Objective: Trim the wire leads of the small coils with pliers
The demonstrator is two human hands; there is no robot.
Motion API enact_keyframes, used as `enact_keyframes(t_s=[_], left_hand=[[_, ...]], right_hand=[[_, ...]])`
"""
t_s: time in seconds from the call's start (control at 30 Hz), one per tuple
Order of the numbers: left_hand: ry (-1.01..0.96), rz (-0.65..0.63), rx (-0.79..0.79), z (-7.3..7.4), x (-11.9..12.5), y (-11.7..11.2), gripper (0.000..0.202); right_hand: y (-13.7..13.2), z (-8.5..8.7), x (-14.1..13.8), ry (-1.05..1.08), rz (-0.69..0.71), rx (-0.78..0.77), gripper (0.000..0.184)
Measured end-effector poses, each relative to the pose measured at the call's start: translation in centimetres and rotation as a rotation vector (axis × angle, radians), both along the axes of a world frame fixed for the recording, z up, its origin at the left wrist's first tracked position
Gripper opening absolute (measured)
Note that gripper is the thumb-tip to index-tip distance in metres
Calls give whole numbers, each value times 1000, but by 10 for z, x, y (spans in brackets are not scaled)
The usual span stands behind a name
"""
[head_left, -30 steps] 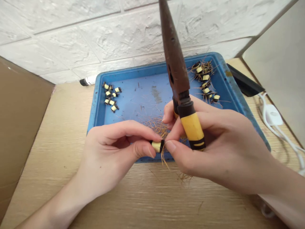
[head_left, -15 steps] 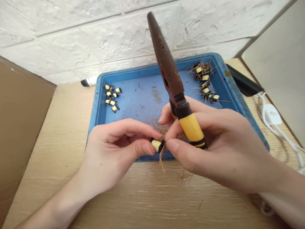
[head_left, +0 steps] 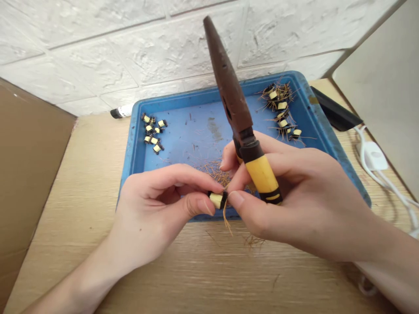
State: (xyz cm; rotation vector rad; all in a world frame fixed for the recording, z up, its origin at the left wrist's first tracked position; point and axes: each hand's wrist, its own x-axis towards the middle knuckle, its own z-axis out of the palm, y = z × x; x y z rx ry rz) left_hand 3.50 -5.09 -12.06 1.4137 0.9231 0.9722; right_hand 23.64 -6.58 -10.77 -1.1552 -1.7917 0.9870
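Note:
Between thumb and forefinger, my left hand (head_left: 166,205) pinches a small transformer coil (head_left: 216,200), wrapped in pale yellow tape with black ends. Thin copper-coloured wires (head_left: 226,220) hang down from its right end. My right hand (head_left: 288,196) is wrapped round long-nose pliers (head_left: 234,91) with brown jaws and yellow-and-black handles; the jaws point up and away from the coil. The right thumb and forefinger also meet at the coil's right end, seemingly on a wire, though the fingertips hide the grip.
Behind the hands lies a blue tray (head_left: 176,101). Several trimmed coils (head_left: 153,140) sit at its left, several with long wires (head_left: 282,106) at its right, and wire scraps (head_left: 216,170) near its front. A marker (head_left: 121,112), a black object (head_left: 335,111) and a white cable (head_left: 389,185) flank the tray.
The coil has turned slightly and shifted a little right, and its hanging wires have swung right. Both hands keep their grips; the pliers are almost still.

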Motion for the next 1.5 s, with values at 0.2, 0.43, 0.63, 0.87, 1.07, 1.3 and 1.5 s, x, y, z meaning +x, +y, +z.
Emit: enact_keyframes(t_s=[0.2, 0.43, 0.63, 0.87, 1.07, 1.3, 1.5], left_hand=[[19, 13, 15, 1, 1, 0, 24], [-55, 0, -64, 0, 0, 0, 23], [-87, -1, -97, -1, -2, -1, 22], [-63, 33, -60, -3, -2, 0, 17], [-89, 30, -98, -3, -1, 0, 9], [-63, 35, -68, -1, -1, 0, 9], [-101, 27, -85, -3, -2, -1, 11]], right_hand=[[1, -2, 0, -4, -3, 7, 19], [2, 1, -1, 39, 20, 2, 19], [2, 2, -2, 55, -10, -10, 21], [0, 1, -1, 53, -41, 8, 17], [3, -1, -2, 70, -65, -2, 16], [4, -1, -3, 57, -71, -25, 16], [3, -2, -2, 46, -73, -25, 17]])
